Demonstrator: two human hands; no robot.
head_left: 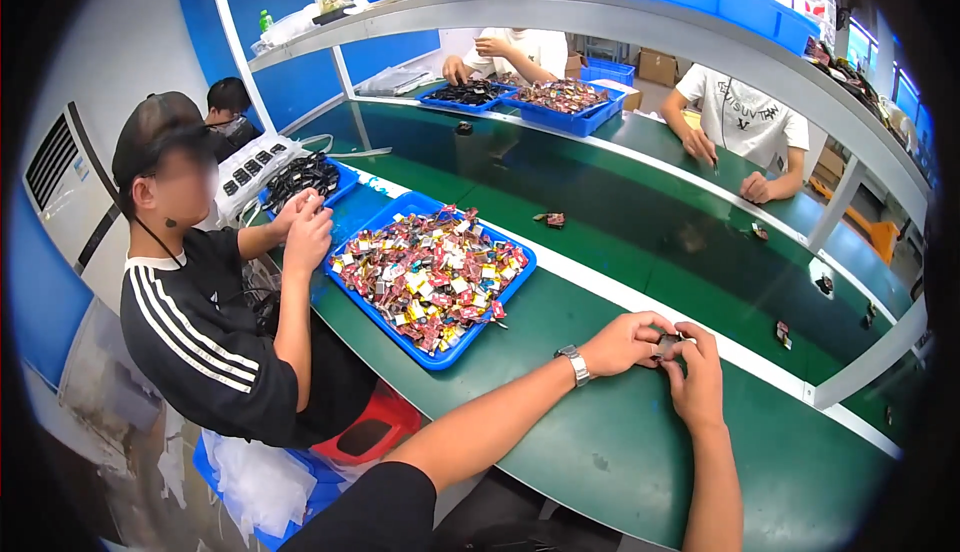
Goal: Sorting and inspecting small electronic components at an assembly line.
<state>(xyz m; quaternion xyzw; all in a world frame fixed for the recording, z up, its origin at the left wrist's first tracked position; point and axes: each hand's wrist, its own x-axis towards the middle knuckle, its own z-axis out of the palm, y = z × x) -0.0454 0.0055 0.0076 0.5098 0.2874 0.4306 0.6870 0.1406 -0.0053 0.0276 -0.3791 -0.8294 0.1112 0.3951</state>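
Note:
Above the green worktop, my left hand (624,346) and my right hand (697,377) meet. Pinched between the fingertips of both is a small, flat, dark grey part (665,345); its kind is too small to make out, and fingers cover its edges. A metal-banded watch (573,364) circles my left wrist. To the left of my hands sits a blue tray (440,360), heaped with small red, white and yellow pieces (425,277).
Beyond a white rail, a dark green conveyor belt (610,202) carries scattered small parts (550,219). A co-worker (200,302) sits at my left, others across the belt. Overhead runs a grey shelf (560,10) holding blue trays and bottles. More filled trays (570,117) stand opposite.

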